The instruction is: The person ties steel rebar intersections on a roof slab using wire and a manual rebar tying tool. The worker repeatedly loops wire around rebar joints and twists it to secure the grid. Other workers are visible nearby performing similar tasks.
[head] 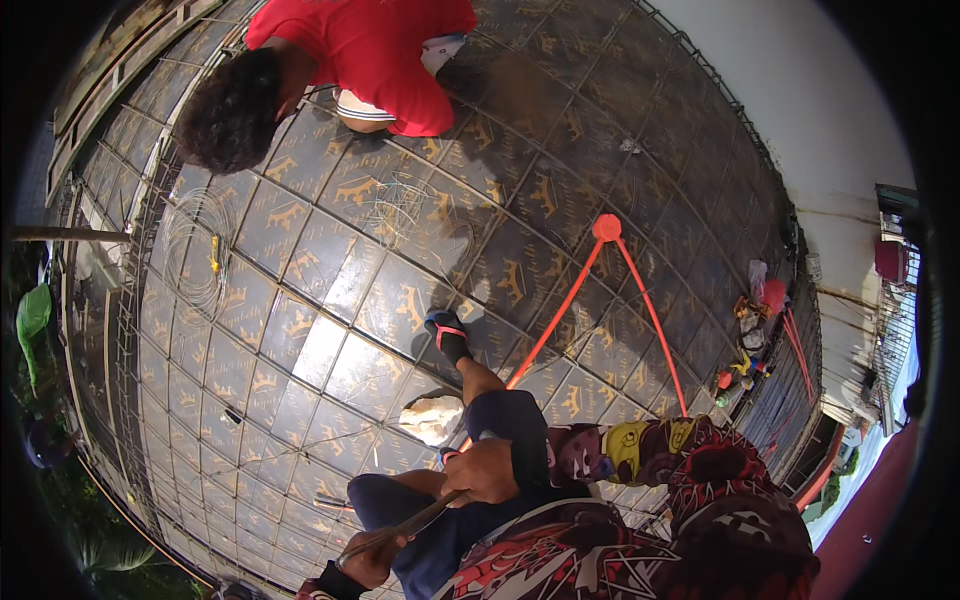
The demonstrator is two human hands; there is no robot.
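Both of my hands are on a thin, dark, elongated object, possibly a tool or a strip, held low across my lap. My right hand closes around its upper end, near my knee. Further down and to the left, my left hand grips the lower end. What the object is cannot be told. By my sandalled foot lies a pale crumpled bag or cloth on the rebar grid. Orange conduit runs from an orange junction box towards me.
A person in a red shirt crouches at the top left. Coiled tie wire with a yellow item and a loose wire tangle lie on printed formwork panels. Bags and small items lie at right, near a pale wall.
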